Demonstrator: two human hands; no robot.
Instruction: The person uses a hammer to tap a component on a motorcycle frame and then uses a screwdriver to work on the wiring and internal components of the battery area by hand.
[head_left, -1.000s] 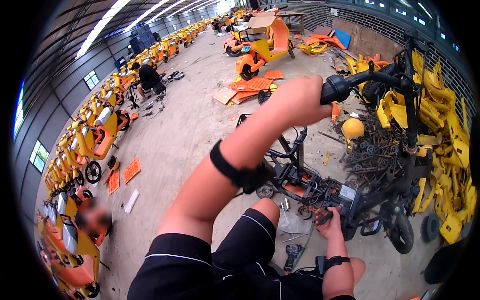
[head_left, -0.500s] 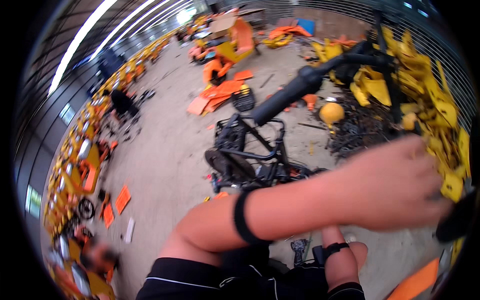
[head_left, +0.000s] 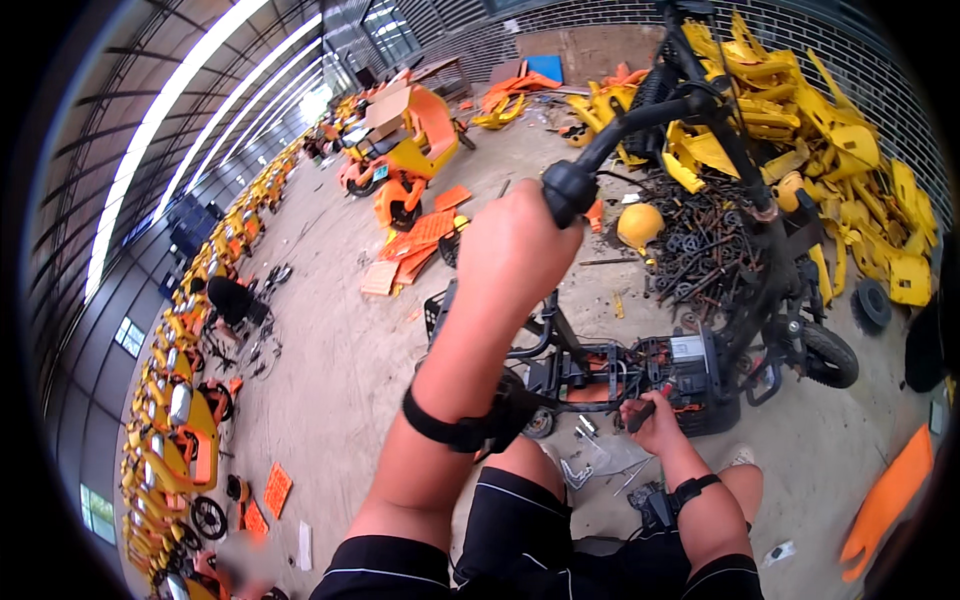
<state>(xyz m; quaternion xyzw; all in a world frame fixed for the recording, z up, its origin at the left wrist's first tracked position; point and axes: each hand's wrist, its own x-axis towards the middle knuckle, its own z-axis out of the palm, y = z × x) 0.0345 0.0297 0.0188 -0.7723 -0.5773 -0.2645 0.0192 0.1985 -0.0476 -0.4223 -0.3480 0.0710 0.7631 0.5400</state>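
My left hand is closed round the left grip of a black handlebar. The bar belongs to a stripped scooter frame standing in front of my knees. My right hand is low beside the frame's open floor section, where a grey-topped box and wiring show. In its closed fingers is a small hand tool with a dark handle; its working end is too small to make out. The scooter's black front wheel is at the right.
Behind the scooter lies a heap of dark metal parts, with a yellow helmet-like shell beside it. Yellow panels pile along the wall. A cordless power tool lies between my legs. A person bends near rows of scooters.
My left arm has swung from the far right, across the scooter, to the left handlebar grip, which it now holds. My right hand and its tool have come into view.
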